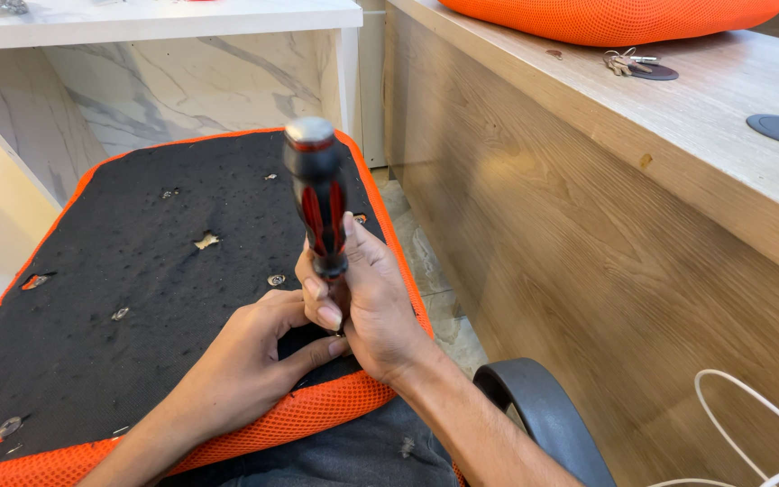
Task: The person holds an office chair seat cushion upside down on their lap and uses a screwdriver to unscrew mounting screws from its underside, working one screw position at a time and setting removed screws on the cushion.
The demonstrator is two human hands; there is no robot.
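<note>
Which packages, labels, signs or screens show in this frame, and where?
None in view: no package, label, sign or screen.
Nearest to such things: keys with a dark round tag on the wooden desk, upper right.
Hands: right hand grips a red-and-black screwdriver upright; left hand touches its tip on the black seat underside.
</note>
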